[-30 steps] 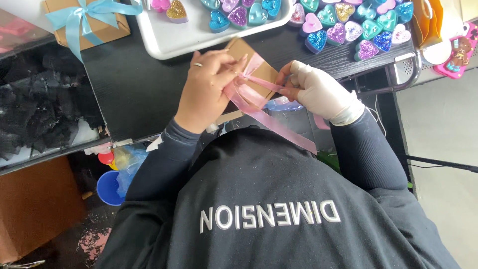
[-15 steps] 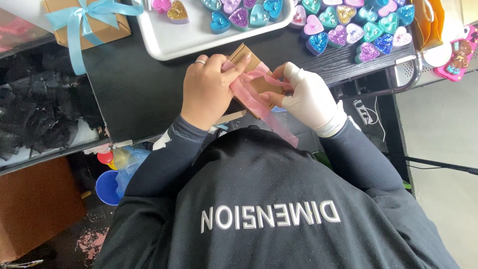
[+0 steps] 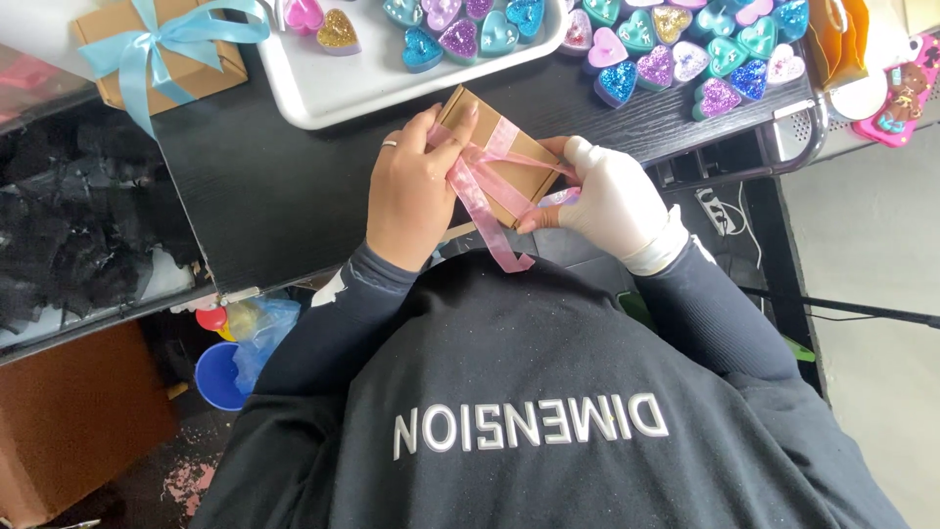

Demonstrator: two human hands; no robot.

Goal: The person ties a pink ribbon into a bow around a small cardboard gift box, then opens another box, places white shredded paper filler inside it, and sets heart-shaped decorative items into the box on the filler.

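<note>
A person in a dark sweatshirt bends over a black table (image 3: 264,196), both hands busy on a small brown cardboard box (image 3: 509,157) near its front edge. The box sits tilted between the two hands, touching both. The bare left hand (image 3: 411,191), a ring on one finger, lies over the box's left end, fingers bent and pinching the sheer pink ribbon (image 3: 480,191) that crosses the lid. The right hand (image 3: 612,201), in a white glove, is curled against the box's right corner, thumb raised, gripping another run of the same ribbon; a loose tail hangs off the table edge toward the person's chest. Just beyond the box stands a white tray (image 3: 333,88) holding glittery heart-shaped pieces (image 3: 460,39), with more hearts lying on the table to the right. At far left rests a second brown box tied with a light blue bow (image 3: 162,44).
</note>
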